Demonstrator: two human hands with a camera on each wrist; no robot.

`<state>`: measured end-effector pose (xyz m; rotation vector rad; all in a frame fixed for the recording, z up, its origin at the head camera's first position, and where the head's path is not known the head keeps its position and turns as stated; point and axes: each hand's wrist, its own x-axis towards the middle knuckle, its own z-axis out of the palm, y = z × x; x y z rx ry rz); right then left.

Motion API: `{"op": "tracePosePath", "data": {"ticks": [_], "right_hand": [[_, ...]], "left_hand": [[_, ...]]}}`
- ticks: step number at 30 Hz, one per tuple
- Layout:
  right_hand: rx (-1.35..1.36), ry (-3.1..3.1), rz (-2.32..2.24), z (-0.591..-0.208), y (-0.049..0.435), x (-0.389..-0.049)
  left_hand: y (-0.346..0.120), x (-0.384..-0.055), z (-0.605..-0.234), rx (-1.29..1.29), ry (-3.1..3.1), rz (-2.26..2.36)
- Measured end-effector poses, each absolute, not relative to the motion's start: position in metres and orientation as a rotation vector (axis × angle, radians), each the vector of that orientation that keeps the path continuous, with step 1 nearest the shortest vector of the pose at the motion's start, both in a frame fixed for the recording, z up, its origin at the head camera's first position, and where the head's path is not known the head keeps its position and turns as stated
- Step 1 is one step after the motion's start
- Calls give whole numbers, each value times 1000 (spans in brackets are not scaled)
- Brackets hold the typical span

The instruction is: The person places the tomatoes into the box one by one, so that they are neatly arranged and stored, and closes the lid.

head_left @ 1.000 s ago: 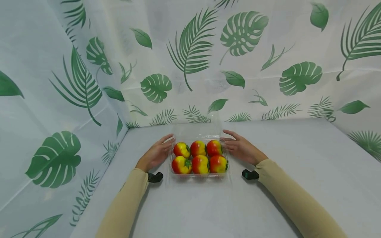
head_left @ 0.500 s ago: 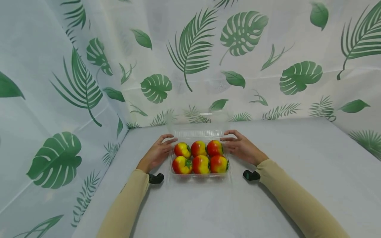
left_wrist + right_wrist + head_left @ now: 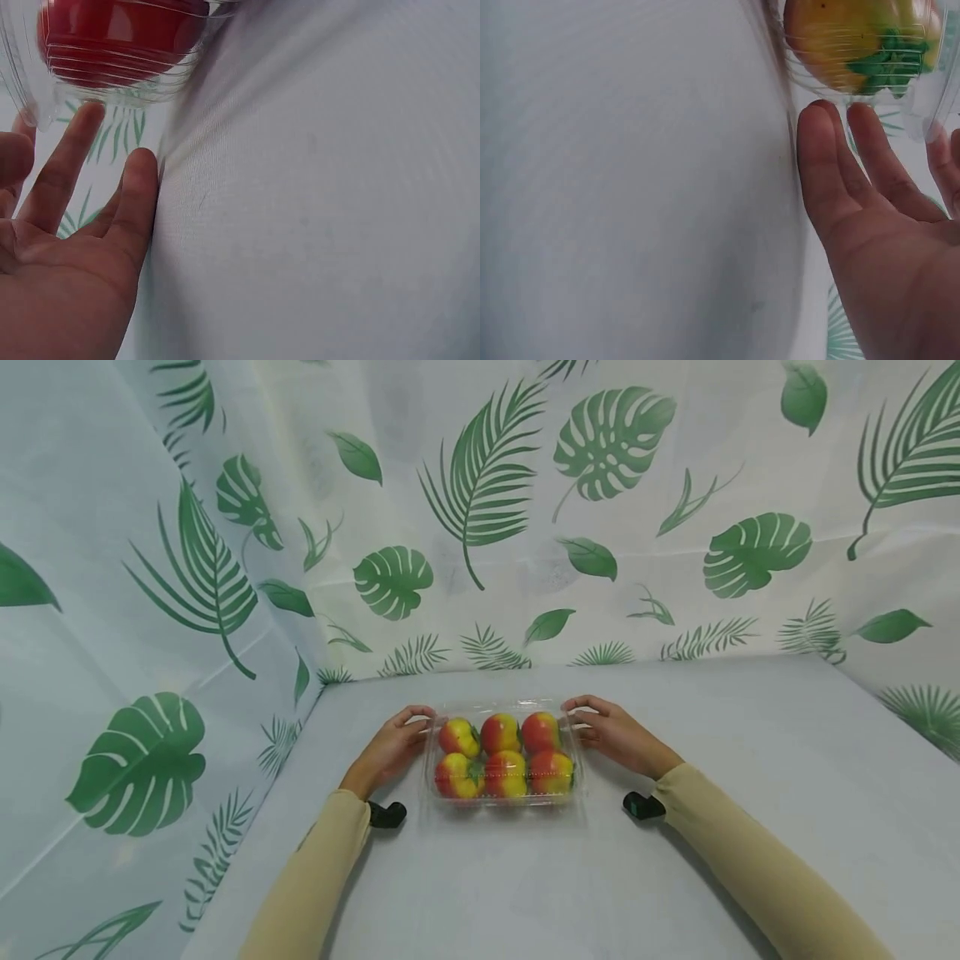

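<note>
A clear plastic clamshell box [image 3: 504, 802] sits on the table with its lid down over several red-and-yellow fruits [image 3: 505, 775], which have green leafy tops. At the box's left side, my left hand [image 3: 392, 747] has its fingertips close to the upper corner of the rim. My right hand [image 3: 621, 740] mirrors it on the opposite side, fingers reaching to the other upper corner. The left wrist view shows extended fingers [image 3: 139, 180] just below the ridged box wall. Likewise, in the right wrist view, the fingers [image 3: 819, 146] lie beside the wall, one fingertip at the rim's corner.
A pale cloth covers the table [image 3: 495, 893]. Behind it and to the left hang white curtains [image 3: 480, 610] printed with green leaves. A dark wrist device [image 3: 387, 815] sits by the left cuff, and another dark device [image 3: 643, 806] by the right.
The clear lid, raised behind the box half a second ago, has swung forward and down over the fruits. Both hands have shifted slightly outward at the box's sides.
</note>
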<state>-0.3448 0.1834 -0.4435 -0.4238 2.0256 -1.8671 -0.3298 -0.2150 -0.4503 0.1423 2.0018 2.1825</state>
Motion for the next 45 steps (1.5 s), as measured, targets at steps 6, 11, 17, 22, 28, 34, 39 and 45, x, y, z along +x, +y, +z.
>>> {"op": "tracePosePath", "data": {"ticks": [6, 11, 17, 22, 28, 34, 39, 45], "right_hand": [[-483, 2204, -1694, -439, 186, -336], [-505, 2269, -1665, -437, 184, -333], [-487, 2252, -1706, -436, 183, -328], [-490, 2271, -1706, -435, 185, -325], [-489, 2271, -1711, -435, 184, -322], [-490, 2199, -1729, -435, 183, -319], [-459, 2213, -1698, -434, 183, -313], [-402, 2224, -1685, -433, 185, -288]], "left_hand": [[-221, -320, -444, 193, 2153, 1970], [-221, -302, -434, 212, 2229, 1825], [-215, -268, -422, 121, 2272, 1795], [-215, -234, -417, 131, 2233, 1789], [-213, -210, -419, 115, 2208, 1798], [-201, -199, -419, -46, 2151, 1904], [-191, -195, -419, -86, 2149, 1976], [-184, -190, -421, -127, 2174, 2019]]}}
